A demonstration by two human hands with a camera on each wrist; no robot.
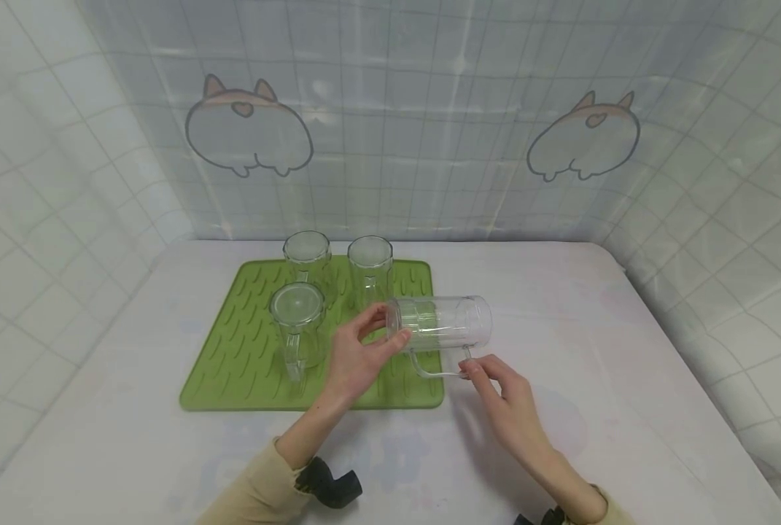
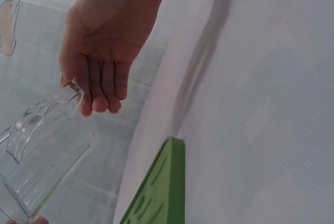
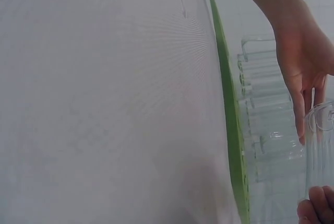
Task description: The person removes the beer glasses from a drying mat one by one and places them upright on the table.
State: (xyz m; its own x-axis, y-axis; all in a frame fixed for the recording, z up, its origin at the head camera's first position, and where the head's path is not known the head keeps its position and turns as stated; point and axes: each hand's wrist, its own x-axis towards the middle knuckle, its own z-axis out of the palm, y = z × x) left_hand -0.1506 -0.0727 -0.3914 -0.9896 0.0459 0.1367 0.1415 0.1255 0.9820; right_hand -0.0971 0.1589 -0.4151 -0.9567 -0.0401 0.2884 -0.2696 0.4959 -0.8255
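Observation:
A clear glass mug (image 1: 452, 321) is held on its side in the air, over the right edge of a green ridged mat (image 1: 226, 379). My left hand (image 1: 357, 357) grips its left end, thumb on the near side and fingers at the far side. With its fingertips, my right hand (image 1: 504, 401) pinches the mug's handle (image 1: 429, 374), which points toward me. In the left wrist view the right hand (image 2: 112, 31) touches the handle's end; in the right wrist view the left hand (image 3: 305, 62) is at one end of the mug (image 3: 318, 151).
Three more glass mugs stand on the mat: one at the back left (image 1: 307, 251), one at the back middle (image 1: 370, 255) and one in front (image 1: 298, 310). The mat lies on a white table (image 1: 561, 313), with tile-patterned sheeting (image 1: 416, 146) behind.

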